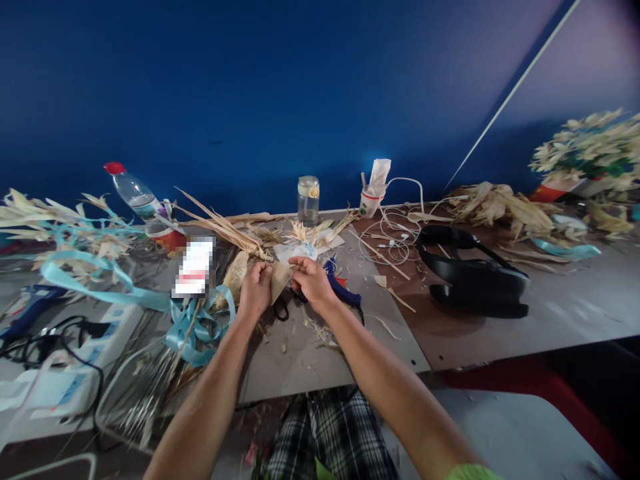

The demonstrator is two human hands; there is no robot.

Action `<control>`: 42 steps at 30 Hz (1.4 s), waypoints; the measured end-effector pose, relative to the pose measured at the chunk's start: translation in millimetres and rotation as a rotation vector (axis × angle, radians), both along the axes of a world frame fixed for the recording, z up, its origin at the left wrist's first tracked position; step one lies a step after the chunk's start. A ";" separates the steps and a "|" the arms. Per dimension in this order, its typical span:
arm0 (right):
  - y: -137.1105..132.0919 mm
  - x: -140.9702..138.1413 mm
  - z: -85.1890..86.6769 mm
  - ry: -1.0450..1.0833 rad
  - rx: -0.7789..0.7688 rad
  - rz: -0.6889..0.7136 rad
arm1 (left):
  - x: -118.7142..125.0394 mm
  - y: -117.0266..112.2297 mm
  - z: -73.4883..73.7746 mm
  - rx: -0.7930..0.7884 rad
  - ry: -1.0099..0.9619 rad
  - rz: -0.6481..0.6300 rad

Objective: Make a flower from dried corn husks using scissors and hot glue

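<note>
Between my two hands a flat tan piece of corn husk (280, 280) is held up over the table. My left hand (256, 290) is closed on its left edge. The fingers of my right hand (311, 283) are pinched at its upper right edge; the fingertips are small and partly hidden. Just right of that hand lies a blue glue gun (344, 287). Black loops like scissor handles (281, 311) show below the husk. Behind my hands, pale husk petals (304, 233) rest on white paper (327, 247).
Light blue ribbon (193, 333), a phone with a blurred screen (194, 267) and a power strip (95, 353) lie left. A glass jar (309, 203), a cup (371, 200) and a tilted bottle (134, 193) stand behind. White cables (385, 240) and a black headset (473, 273) are right.
</note>
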State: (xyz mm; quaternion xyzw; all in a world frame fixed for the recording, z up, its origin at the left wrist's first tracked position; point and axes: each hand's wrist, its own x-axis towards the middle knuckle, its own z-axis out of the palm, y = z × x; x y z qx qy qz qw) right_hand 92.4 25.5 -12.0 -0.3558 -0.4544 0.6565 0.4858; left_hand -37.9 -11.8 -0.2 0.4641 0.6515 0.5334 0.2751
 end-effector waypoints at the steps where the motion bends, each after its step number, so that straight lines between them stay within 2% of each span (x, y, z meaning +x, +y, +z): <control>1: -0.3 0.1 0.2 -0.019 0.017 0.003 | 0.7 -0.6 1.3 0.004 0.037 0.017; 5: 0.0 0.0 -1.1 -0.122 0.088 0.008 | 1.6 -1.8 2.6 0.046 0.060 0.063; 11: 3.2 3.0 -5.3 -0.188 0.093 0.047 | 1.5 -0.8 -0.4 0.090 0.080 0.036; 17: -3.1 9.3 6.0 -0.198 0.029 0.105 | 3.2 1.5 -5.5 0.019 0.139 0.031; 22: -6.9 0.1 5.2 -0.346 0.207 0.030 | 6.4 0.1 -5.9 0.066 0.073 0.004; 25: -7.1 -3.5 1.9 -0.371 0.221 -0.018 | 7.8 -0.3 -4.0 0.095 0.016 -0.045; 28: -4.9 -1.2 0.8 -0.284 0.172 -0.060 | 8.0 -0.5 -3.4 0.081 -0.081 -0.102; 31: 1.4 3.9 0.3 -0.172 0.116 -0.168 | 7.9 -2.7 -1.9 0.001 -0.272 -0.146; 35: 12.5 10.6 -1.2 -0.109 0.115 -0.323 | 9.7 -8.5 5.5 -0.075 -0.549 -0.327; 39: 17.2 15.1 -0.1 -0.119 0.151 -0.386 | 13.1 -13.4 11.4 -0.114 -0.602 -0.458; 42: 16.4 16.3 2.5 -0.102 0.151 -0.390 | 13.5 -14.3 10.2 -0.145 -0.613 -0.522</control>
